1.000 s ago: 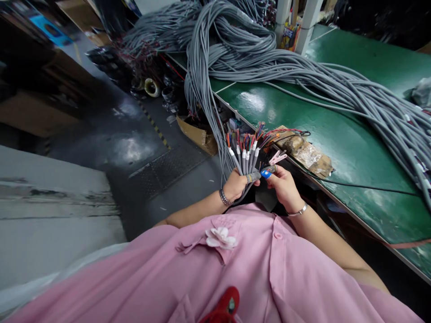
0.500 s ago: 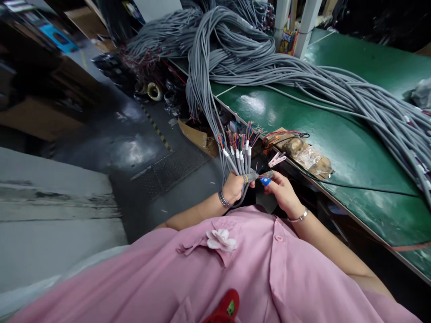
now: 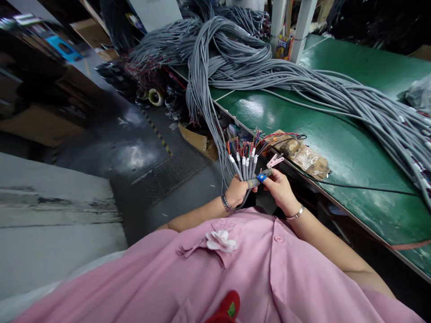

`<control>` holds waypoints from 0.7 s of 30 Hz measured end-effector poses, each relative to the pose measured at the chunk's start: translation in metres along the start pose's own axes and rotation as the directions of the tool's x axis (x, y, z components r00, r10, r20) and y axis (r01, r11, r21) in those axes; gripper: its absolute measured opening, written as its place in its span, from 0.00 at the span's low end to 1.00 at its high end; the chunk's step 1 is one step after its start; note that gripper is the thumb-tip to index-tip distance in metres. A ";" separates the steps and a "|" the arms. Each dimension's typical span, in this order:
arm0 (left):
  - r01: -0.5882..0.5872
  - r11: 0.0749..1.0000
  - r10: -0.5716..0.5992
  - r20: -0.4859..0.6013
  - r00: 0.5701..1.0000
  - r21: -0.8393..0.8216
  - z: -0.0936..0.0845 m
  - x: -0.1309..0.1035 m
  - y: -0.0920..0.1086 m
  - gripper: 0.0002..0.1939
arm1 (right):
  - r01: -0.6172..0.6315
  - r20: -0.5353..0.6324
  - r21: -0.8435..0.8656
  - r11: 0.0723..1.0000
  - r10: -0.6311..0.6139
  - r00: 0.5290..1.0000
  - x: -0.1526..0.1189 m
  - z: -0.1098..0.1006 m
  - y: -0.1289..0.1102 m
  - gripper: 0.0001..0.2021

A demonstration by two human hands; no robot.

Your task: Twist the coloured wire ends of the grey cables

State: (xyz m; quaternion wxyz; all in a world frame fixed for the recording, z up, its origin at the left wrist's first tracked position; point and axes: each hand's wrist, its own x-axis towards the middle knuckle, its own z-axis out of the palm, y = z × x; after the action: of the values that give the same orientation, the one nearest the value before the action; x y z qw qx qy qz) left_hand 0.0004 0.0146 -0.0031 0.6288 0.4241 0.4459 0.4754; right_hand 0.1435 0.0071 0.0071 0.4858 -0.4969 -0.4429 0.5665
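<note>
My left hand point(image 3: 235, 190) is closed round a bundle of grey cables point(image 3: 247, 169) whose ends fan upward. White collars and coloured wires point(image 3: 245, 147) show at the stripped ends. A grey cover with a yellowish band wraps a left fingertip. Against it, my right hand point(image 3: 279, 186) pinches, with a blue cover point(image 3: 261, 178) on the thumb and a grey one on a finger. A small bit of wire point(image 3: 261, 170) sticks up at the pinch; the rest is hidden by the fingers. Just beyond my right fingers is a pink clip point(image 3: 275, 160) at the table edge.
The green table point(image 3: 363, 152) runs along my right. Across it lies a thick run of grey cables point(image 3: 303, 76), hanging over the near edge. A taped brown block point(image 3: 303, 154) with wires lies near that edge. Cardboard point(image 3: 198, 141) is below, and a grey cabinet point(image 3: 57, 197) stands left.
Both hands' fingertips have come closer together, and the wires that showed between them are now mostly covered. The cable ends sit slightly lower and farther right in view.
</note>
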 end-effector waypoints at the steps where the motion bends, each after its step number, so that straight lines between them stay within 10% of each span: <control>1: -0.001 1.000 0.001 -0.003 1.000 0.002 0.000 0.000 0.000 0.07 | -0.004 0.001 0.000 1.000 0.004 1.000 -0.001 0.000 0.000 0.14; 21: -0.011 0.997 0.006 -0.072 0.997 -0.075 0.003 -0.007 0.001 0.08 | -0.083 -0.040 0.357 0.930 0.104 0.994 -0.008 0.016 0.008 0.13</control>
State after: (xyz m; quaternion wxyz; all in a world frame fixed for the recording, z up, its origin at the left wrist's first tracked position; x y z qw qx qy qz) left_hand 0.0021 0.0080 -0.0002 0.6261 0.3846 0.4479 0.5094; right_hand 0.1267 -0.0018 0.0026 0.5525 -0.4379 -0.2951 0.6449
